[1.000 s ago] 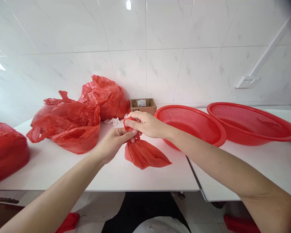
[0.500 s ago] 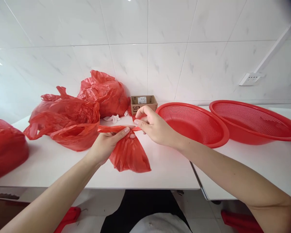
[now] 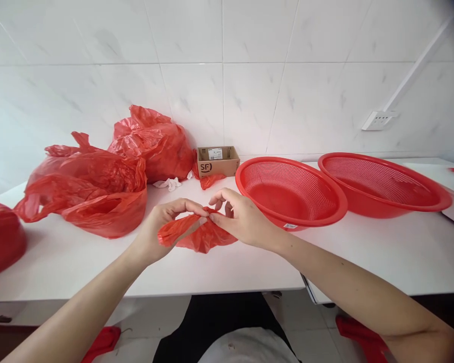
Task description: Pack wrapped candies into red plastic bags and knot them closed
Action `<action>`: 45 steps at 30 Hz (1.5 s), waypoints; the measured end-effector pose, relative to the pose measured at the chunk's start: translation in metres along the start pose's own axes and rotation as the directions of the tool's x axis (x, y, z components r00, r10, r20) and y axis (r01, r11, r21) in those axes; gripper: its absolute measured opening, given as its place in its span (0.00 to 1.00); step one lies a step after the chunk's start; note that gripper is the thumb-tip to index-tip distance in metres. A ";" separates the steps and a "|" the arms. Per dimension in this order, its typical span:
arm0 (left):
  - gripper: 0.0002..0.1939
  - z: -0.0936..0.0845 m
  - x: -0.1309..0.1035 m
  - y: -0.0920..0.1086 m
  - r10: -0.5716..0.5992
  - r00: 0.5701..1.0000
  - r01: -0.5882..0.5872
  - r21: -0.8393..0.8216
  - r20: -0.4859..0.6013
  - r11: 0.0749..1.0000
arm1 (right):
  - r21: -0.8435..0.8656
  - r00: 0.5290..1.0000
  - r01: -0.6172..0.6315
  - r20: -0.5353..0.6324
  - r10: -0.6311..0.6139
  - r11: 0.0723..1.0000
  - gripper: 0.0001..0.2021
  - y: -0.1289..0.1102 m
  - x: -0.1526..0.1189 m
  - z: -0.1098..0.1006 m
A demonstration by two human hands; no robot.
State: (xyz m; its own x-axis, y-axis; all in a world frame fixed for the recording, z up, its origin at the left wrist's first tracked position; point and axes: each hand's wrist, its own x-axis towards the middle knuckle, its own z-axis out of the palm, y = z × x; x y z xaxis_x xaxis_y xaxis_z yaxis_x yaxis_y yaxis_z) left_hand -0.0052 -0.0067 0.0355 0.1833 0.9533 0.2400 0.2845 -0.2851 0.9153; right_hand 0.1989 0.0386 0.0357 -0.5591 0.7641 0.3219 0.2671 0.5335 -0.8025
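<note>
Between my hands, over the white table, is a small red plastic bag (image 3: 204,239), its top twisted and gathered. My left hand (image 3: 166,227) pinches the gathered part between thumb and forefinger, and a loose flap of the bag hangs across its palm. Thumb and fingers of my right hand (image 3: 236,214) close on the same gathered spot from the other side, fingertips nearly touching the left ones. The bag's lower part spreads out beneath both hands; what it contains cannot be made out.
Large red plastic bags (image 3: 87,186) stand at the left, and another bulky bag (image 3: 151,146) leans by the tiled wall. Behind my hands sits a small cardboard box (image 3: 218,166) beside crumpled white scraps (image 3: 169,183). Two red perforated baskets (image 3: 291,222) (image 3: 386,209) stand at the right.
Both hands have come closer together and lower at the bag's neck. The stretched strip of bag is now folded in, and the bag body has dropped toward the table. The view shifted slightly right.
</note>
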 end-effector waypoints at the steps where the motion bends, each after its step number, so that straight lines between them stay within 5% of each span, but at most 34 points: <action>1: 0.05 0.001 0.000 0.000 -0.012 1.000 0.012 -0.014 0.000 1.000 | 0.047 1.000 0.006 -0.004 -0.006 0.999 0.04 0.003 -0.001 0.003; 8: 0.08 0.008 0.002 -0.003 -0.203 0.975 0.182 -0.206 -0.087 0.962 | 0.205 0.994 -0.092 0.072 0.078 0.974 0.04 0.019 -0.005 0.010; 18: 0.06 0.014 0.004 -0.005 -0.203 0.979 0.192 -0.200 -0.033 0.961 | 0.328 0.998 0.047 -0.055 -0.031 0.943 0.03 0.028 -0.004 0.020; 29: 0.09 0.013 0.013 -0.014 -0.323 0.946 0.291 -0.491 0.020 0.821 | 0.412 1.000 0.017 -0.026 -0.006 0.911 0.05 0.031 -0.006 0.017; 32: 0.09 0.015 0.016 -0.013 -0.250 0.967 0.218 -0.339 -0.054 0.915 | 0.423 0.999 0.051 -0.033 -0.041 0.905 0.05 0.035 -0.003 0.016; 35: 0.10 0.019 0.013 -0.013 -0.063 0.983 0.064 0.001 -0.173 0.998 | 0.385 0.996 0.070 -0.074 -0.044 0.920 0.02 0.035 -0.005 0.021; 39: 0.11 0.025 0.008 -0.018 0.241 0.953 -0.138 0.444 -0.184 0.885 | 0.338 0.986 0.058 -0.169 0.000 0.940 0.02 0.031 -0.014 0.037; 45: 0.16 0.022 0.008 -0.036 0.499 0.846 -0.344 0.523 -0.188 0.780 | 0.470 0.991 0.056 -0.132 0.007 0.881 0.06 0.031 -0.014 0.036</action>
State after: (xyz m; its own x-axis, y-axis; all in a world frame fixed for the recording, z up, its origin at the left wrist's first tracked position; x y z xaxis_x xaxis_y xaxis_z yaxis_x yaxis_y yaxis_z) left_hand 0.0066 0.0091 -0.0021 0.1201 0.6832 0.7203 0.6506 -0.6022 0.4627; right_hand 0.1871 0.0317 -0.0115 -0.4486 0.8090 0.3798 -0.1652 0.3426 -0.9249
